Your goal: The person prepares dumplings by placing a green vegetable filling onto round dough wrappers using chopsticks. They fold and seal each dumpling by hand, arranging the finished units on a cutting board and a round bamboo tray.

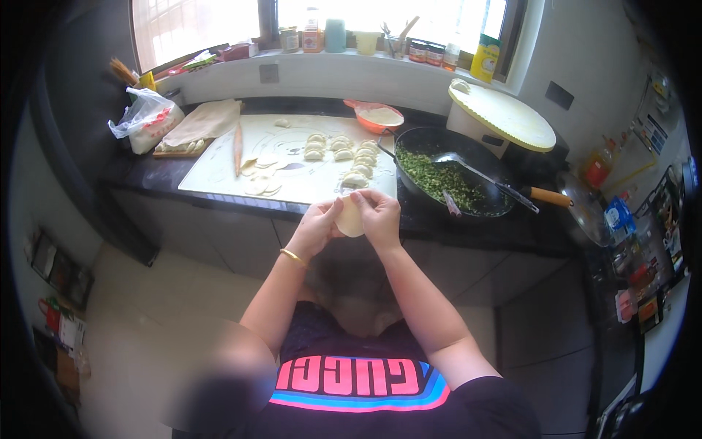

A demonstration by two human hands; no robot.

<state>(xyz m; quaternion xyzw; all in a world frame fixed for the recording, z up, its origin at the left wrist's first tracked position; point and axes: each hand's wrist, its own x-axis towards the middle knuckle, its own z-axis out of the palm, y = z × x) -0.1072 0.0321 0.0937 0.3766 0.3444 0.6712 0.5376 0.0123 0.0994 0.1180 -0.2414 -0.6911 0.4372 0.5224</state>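
Observation:
Between my two hands hangs a round, pale dumpling wrapper, just in front of the counter edge. My left hand pinches its left side, thumb on top. On the other side my right hand is closed on its upper right edge. Beyond them lies a white pastry mat bearing rows of folded dumplings. Several loose wrappers are on the mat's near left part, beside a wooden rolling pin. To the right, a dark wok holds chopped green filling and a metal spatula.
An orange strainer-like bowl of flour stands behind the mat. A cloth covers a board of dumplings at left, next to a white plastic bag. A round pale lid or tray sits behind the wok. Jars line the windowsill.

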